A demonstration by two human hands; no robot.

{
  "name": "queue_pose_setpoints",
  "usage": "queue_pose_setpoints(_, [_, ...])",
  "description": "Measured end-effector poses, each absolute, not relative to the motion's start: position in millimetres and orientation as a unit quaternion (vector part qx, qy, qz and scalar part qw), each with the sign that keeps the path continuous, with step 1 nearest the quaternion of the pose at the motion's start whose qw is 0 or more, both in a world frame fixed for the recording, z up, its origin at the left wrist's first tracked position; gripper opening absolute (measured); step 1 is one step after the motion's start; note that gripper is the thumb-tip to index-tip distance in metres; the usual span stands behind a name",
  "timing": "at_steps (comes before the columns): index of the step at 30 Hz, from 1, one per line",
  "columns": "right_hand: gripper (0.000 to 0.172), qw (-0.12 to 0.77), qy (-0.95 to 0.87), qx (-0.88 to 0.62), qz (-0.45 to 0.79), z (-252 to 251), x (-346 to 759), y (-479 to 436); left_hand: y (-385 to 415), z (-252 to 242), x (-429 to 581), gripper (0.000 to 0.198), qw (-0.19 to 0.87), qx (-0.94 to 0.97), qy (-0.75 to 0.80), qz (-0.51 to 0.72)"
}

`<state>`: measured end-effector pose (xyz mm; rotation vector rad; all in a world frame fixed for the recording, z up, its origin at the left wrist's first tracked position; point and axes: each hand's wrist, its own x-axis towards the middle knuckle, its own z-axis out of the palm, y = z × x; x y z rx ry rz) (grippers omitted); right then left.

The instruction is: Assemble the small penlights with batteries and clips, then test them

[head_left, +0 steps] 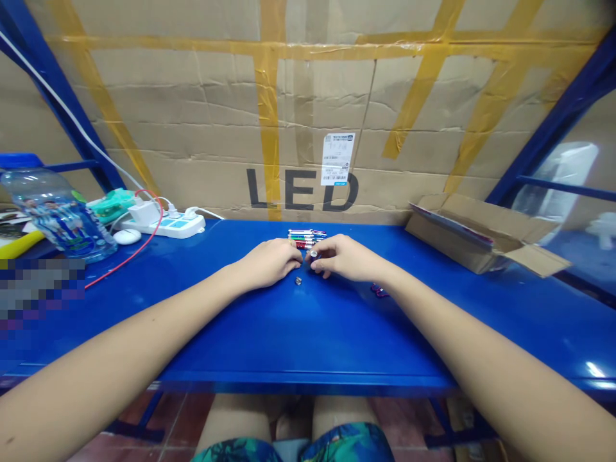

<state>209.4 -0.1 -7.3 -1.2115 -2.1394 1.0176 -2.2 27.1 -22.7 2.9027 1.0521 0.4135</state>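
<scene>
My right hand (350, 258) pinches a small purple tube with a pale round end (314, 255) between thumb and fingertips. Close beside it on the left, my left hand (270, 262) is closed with its fingers curled down; anything inside them is hidden. Just behind both hands lies a row of several colourful pens (308, 233), partly covered by my fingers. A small shiny metal piece (298, 281) rests on the blue table (298, 333), nearer to me than my hands. Some small dark purple-red parts (379, 290) lie by my right wrist, partly hidden by it.
An open cardboard box (462, 237) stands at the right. On the left are a plastic bottle (62, 212), a white power strip (168, 224) with plugs, a white mouse (127, 237) and a red cable (129, 258). A large carton (202, 128) forms the back wall.
</scene>
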Motion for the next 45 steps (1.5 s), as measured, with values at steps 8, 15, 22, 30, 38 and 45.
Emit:
queue_pose_setpoints(8, [0.011, 0.243, -0.788, -0.439, 0.357, -10.1, 209.6, 2.0, 17.3, -6.9, -2.8, 0.012, 0.024, 0.905, 0.391, 0.166])
queue_pose_setpoints(15, [0.006, 0.252, -0.782, -0.444, 0.359, -6.3, 205.7, -3.2, 3.2, -3.2, 5.4, 0.016, 0.028, 0.898, 0.327, 0.291])
queue_pose_setpoints(22, [0.009, 0.258, -0.787, -0.433, 0.356, -7.9, 206.4, -2.3, 4.6, -7.3, 4.6, 0.017, 0.004, 0.927, 0.254, 0.276])
queue_pose_setpoints(30, [0.011, 0.273, -0.772, -0.433, 0.378, -10.4, 204.8, -1.4, 4.9, -7.6, 5.6, 0.017, 0.078, 0.889, 0.349, 0.287])
queue_pose_setpoints(38, [0.02, 0.27, -0.786, -0.444, 0.336, -15.6, 201.0, -1.8, 10.2, -13.7, 10.1, 0.01, 0.163, 0.86, 0.372, 0.31])
queue_pose_setpoints(45, [0.019, 0.238, -0.793, -0.535, 0.166, -10.7, 198.1, -10.7, 13.9, -11.7, 8.6, 0.007, 0.185, 0.801, 0.401, 0.404])
